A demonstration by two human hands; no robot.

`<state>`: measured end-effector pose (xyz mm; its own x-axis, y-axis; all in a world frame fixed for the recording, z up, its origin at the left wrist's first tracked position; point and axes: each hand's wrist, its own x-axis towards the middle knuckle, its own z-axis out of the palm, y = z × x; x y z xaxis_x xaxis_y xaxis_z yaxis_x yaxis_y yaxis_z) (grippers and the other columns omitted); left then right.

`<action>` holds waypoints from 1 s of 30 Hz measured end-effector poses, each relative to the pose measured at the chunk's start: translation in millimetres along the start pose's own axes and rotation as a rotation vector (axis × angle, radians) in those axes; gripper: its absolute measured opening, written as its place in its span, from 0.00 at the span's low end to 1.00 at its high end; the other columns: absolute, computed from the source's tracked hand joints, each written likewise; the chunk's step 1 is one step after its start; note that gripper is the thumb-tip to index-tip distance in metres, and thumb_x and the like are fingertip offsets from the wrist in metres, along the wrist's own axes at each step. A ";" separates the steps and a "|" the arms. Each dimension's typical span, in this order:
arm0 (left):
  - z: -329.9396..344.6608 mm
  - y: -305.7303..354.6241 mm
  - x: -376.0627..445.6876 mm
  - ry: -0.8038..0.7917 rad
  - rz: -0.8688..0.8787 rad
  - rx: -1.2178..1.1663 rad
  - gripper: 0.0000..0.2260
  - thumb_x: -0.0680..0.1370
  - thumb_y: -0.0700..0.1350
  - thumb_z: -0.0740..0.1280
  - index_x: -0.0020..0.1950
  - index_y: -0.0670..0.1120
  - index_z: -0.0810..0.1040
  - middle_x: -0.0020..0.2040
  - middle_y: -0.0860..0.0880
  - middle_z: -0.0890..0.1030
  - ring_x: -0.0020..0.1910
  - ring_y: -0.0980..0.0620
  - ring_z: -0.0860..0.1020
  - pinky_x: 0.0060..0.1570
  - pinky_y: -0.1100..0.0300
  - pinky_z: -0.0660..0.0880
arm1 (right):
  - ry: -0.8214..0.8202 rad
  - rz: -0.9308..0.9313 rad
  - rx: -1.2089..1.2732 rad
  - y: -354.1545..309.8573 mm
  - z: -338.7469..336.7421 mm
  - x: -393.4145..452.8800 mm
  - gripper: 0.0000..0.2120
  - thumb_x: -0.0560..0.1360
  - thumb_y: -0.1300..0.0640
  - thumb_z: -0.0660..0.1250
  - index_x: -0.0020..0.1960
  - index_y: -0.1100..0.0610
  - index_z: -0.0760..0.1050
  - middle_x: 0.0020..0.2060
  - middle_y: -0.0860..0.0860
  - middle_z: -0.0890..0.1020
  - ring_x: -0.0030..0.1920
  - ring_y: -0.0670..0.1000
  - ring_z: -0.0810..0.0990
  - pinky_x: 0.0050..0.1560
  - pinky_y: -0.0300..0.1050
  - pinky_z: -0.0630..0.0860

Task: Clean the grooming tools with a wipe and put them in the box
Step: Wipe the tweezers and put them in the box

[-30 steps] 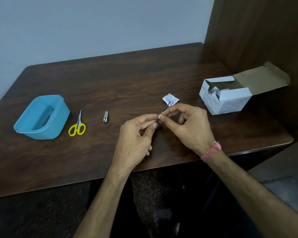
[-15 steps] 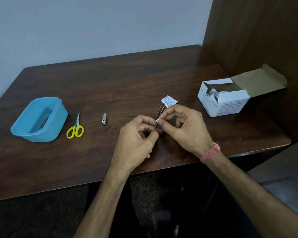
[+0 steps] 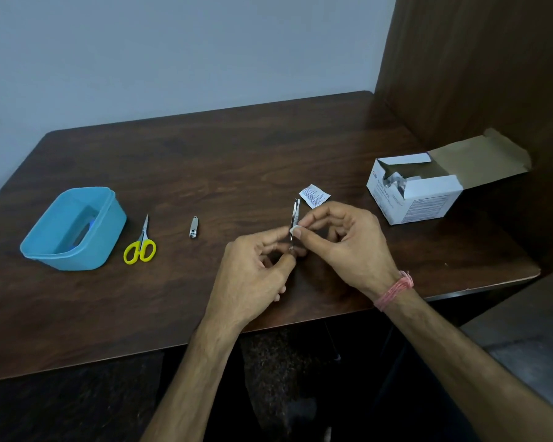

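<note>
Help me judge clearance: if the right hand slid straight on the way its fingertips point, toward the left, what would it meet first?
The right hand, pinching a small white wipe, would first meet the thin metal tweezers it already touches, then the left hand.

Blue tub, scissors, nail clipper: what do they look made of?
Blue tub: looks like plastic, uniform matte colour, moulded rim.
Scissors: probably steel blades, pale and shiny; yellow handle loops look plastic.
Nail clipper: seems polished metal, silvery with highlights; too small to tell more.
</note>
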<state>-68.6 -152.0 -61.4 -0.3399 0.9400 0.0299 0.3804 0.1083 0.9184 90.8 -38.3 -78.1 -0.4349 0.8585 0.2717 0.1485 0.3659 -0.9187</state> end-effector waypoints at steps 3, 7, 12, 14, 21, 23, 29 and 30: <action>0.9 0.2 0.0 0.016 -0.007 -0.003 0.16 0.86 0.42 0.70 0.64 0.63 0.88 0.48 0.58 0.90 0.27 0.55 0.80 0.27 0.58 0.79 | 0.001 -0.008 -0.032 3.4 -2.2 -0.5 0.04 0.75 0.53 0.84 0.46 0.50 0.90 0.28 0.38 0.82 0.25 0.44 0.65 0.28 0.38 0.63; 1.7 -0.7 -0.6 0.035 -0.001 -0.023 0.10 0.88 0.50 0.69 0.63 0.63 0.88 0.48 0.57 0.90 0.27 0.56 0.80 0.26 0.58 0.79 | -0.035 -0.001 -0.004 6.1 -3.1 1.2 0.03 0.76 0.53 0.83 0.46 0.49 0.90 0.36 0.42 0.88 0.26 0.48 0.67 0.29 0.43 0.65; 1.0 -1.2 -0.2 0.028 -0.018 0.004 0.12 0.87 0.47 0.70 0.65 0.62 0.88 0.46 0.58 0.90 0.27 0.58 0.79 0.27 0.60 0.78 | 0.009 0.021 0.030 6.5 -2.1 2.3 0.04 0.76 0.53 0.83 0.47 0.48 0.88 0.41 0.45 0.90 0.26 0.53 0.71 0.30 0.47 0.71; 0.7 -0.9 -0.4 0.020 -0.022 -0.001 0.12 0.87 0.47 0.70 0.66 0.61 0.88 0.45 0.57 0.90 0.27 0.58 0.79 0.27 0.60 0.78 | 0.025 0.010 0.046 5.1 -1.3 2.5 0.04 0.76 0.54 0.83 0.47 0.48 0.88 0.42 0.46 0.90 0.27 0.60 0.71 0.30 0.52 0.72; 2.4 -0.4 -1.1 0.033 -0.026 -0.021 0.10 0.87 0.47 0.70 0.59 0.61 0.89 0.43 0.55 0.90 0.26 0.58 0.78 0.27 0.60 0.78 | 0.006 -0.031 0.012 -1.0 -2.1 0.7 0.05 0.78 0.55 0.82 0.52 0.47 0.91 0.39 0.40 0.89 0.28 0.68 0.74 0.32 0.48 0.72; 2.9 -0.8 -1.2 0.044 -0.028 -0.023 0.10 0.87 0.47 0.70 0.60 0.60 0.89 0.43 0.55 0.90 0.26 0.58 0.78 0.27 0.60 0.78 | 0.008 -0.033 0.001 -2.1 -1.9 0.2 0.05 0.78 0.56 0.81 0.52 0.47 0.91 0.35 0.38 0.87 0.27 0.67 0.74 0.31 0.48 0.71; 3.6 -1.1 -0.5 0.068 -0.034 -0.037 0.09 0.87 0.47 0.70 0.61 0.59 0.89 0.43 0.55 0.89 0.26 0.58 0.79 0.26 0.60 0.78 | 0.018 -0.024 -0.020 -4.4 -1.4 -1.5 0.05 0.77 0.54 0.82 0.51 0.45 0.90 0.24 0.50 0.80 0.24 0.62 0.75 0.32 0.45 0.71; 3.6 -1.1 -0.4 0.069 -0.035 -0.035 0.10 0.87 0.47 0.70 0.61 0.59 0.89 0.43 0.56 0.89 0.26 0.58 0.79 0.26 0.60 0.78 | 0.014 -0.022 -0.012 -5.5 -1.4 -1.9 0.05 0.77 0.53 0.82 0.51 0.44 0.90 0.24 0.51 0.80 0.25 0.65 0.75 0.32 0.46 0.70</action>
<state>-65.8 -151.4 -63.8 -0.4116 0.9110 0.0238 0.3375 0.1281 0.9326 92.0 -41.5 -73.1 -0.4255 0.8551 0.2963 0.1491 0.3892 -0.9090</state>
